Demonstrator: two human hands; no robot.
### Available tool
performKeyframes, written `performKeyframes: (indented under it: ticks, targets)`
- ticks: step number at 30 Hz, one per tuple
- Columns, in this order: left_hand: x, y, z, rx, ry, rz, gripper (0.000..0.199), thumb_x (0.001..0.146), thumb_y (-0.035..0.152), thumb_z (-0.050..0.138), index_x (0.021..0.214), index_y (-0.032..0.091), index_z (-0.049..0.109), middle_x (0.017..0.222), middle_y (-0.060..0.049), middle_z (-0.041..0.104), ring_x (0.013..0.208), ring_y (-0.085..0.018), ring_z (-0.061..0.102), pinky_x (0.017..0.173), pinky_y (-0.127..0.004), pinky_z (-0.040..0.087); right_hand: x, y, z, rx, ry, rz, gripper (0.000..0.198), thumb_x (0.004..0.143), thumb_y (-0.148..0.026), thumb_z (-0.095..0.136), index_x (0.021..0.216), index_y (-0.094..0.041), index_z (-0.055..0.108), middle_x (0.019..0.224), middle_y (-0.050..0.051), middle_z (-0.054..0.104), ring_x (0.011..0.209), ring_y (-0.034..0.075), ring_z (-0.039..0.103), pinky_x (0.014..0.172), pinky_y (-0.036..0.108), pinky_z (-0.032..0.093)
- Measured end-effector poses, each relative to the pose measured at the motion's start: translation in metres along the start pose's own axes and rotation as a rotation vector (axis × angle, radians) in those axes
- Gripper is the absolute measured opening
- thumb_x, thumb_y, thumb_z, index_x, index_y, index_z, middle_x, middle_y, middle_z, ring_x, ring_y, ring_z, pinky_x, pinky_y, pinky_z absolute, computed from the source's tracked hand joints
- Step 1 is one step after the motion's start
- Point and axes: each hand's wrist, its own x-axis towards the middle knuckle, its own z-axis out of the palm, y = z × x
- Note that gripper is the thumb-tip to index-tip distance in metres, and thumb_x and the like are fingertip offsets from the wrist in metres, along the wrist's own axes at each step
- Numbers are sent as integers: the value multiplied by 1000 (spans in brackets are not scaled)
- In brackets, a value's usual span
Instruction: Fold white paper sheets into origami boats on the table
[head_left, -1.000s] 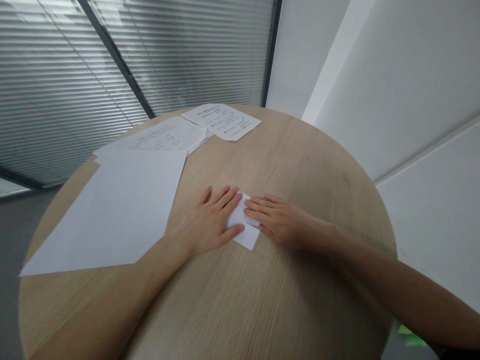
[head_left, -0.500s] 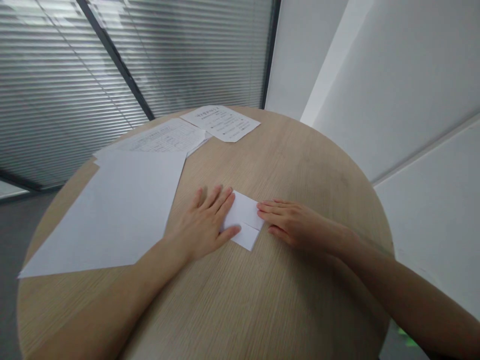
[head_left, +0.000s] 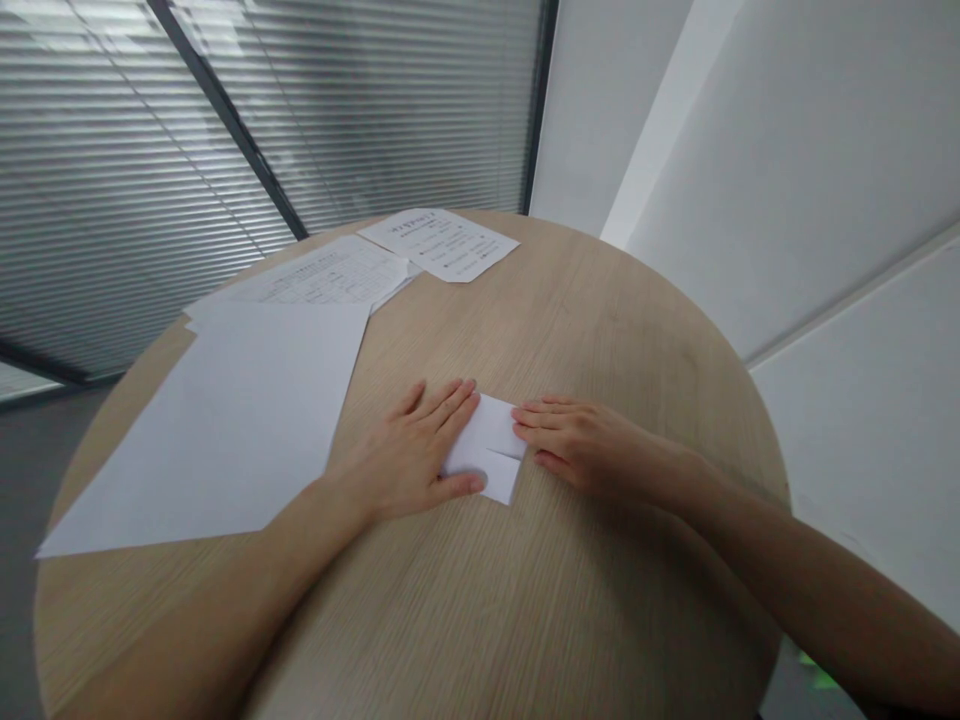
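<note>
A small folded piece of white paper (head_left: 495,425) lies flat near the middle of the round wooden table (head_left: 450,620). A crease or flap edge runs across it. My left hand (head_left: 420,450) rests on its left side, palm down, with the fingers stretched out and the thumb near the lower edge. At the paper's right edge, the fingertips of my right hand (head_left: 566,438) touch it. The right hand's fingers lie outstretched and close together, with the thumb slightly lower. Part of the paper is hidden under both hands.
A large blank white sheet (head_left: 247,410) covers the table's left side. Behind it lie sheets with a printed table (head_left: 322,272) and a page of printed text (head_left: 446,243). Window blinds (head_left: 420,100) stand beyond the table, and a white wall (head_left: 810,150) is on the right.
The folded paper has turned slightly. My left hand has shifted a little to the right along with it, its fingers drawn closer together. My right hand has hardly moved.
</note>
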Motion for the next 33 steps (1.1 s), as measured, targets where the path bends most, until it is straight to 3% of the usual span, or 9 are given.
performKeyframes:
  ticks: [4, 6, 10, 14, 17, 21, 25, 33]
  targets:
    - [-2, -8, 1, -3, 16, 36, 114, 76, 88, 37, 153, 5, 24, 157, -25, 27, 145, -38, 29, 117, -60, 17, -1, 0, 0, 19, 25, 15, 34, 90, -20, 60, 121, -9, 66, 132, 16, 63, 124, 23, 60, 110, 37, 43]
    - [-4, -9, 1, 20, 61, 69, 111, 77, 87, 38, 152, 6, 28, 155, -25, 32, 144, -38, 33, 116, -60, 20, 0, 0, -1, 32, 34, 19, 32, 89, -22, 62, 119, -10, 67, 132, 16, 64, 123, 24, 60, 108, 38, 45]
    - [-10, -8, -2, 91, 198, 221, 69, 94, 67, 38, 139, 16, 51, 143, -16, 54, 131, -32, 51, 111, -53, 34, 2, 2, -1, 56, 45, -5, 33, 88, -23, 66, 118, -13, 67, 129, 16, 66, 119, 25, 63, 106, 41, 46]
    - [-13, -5, -7, 128, 343, 338, 43, 101, 48, 39, 113, 16, 66, 116, -10, 71, 103, -25, 66, 90, -40, 50, 1, 4, 0, 52, 77, -36, 38, 86, -27, 69, 120, -11, 65, 127, 17, 67, 116, 25, 64, 106, 42, 45]
    - [-13, -3, -10, 182, 400, 350, 34, 101, 39, 44, 103, 14, 67, 94, -8, 72, 80, -21, 64, 70, -34, 50, 1, 3, 2, 42, 102, -42, 41, 86, -37, 71, 118, -11, 66, 124, 17, 68, 115, 27, 64, 104, 42, 46]
    - [-16, -2, -14, 237, 381, 370, 24, 101, 22, 45, 91, 14, 66, 76, -4, 66, 67, -18, 59, 60, -30, 46, 3, 2, 5, 12, 126, -17, 40, 88, -44, 66, 113, -13, 68, 120, 16, 69, 110, 27, 65, 96, 42, 48]
    - [-20, -4, -16, 195, 381, 346, 26, 100, 15, 42, 87, 14, 65, 77, -5, 67, 68, -17, 60, 61, -29, 48, 6, 2, 9, -11, 161, -6, 30, 92, -40, 61, 104, -14, 71, 111, 13, 72, 100, 25, 66, 90, 40, 48]
    - [-19, -9, -17, -121, 340, 80, 35, 103, 34, 41, 88, 18, 68, 77, -3, 71, 70, -16, 65, 65, -28, 50, 13, 2, 12, -33, 161, 141, 26, 98, -26, 52, 86, -15, 72, 91, 9, 74, 86, 20, 65, 84, 35, 43]
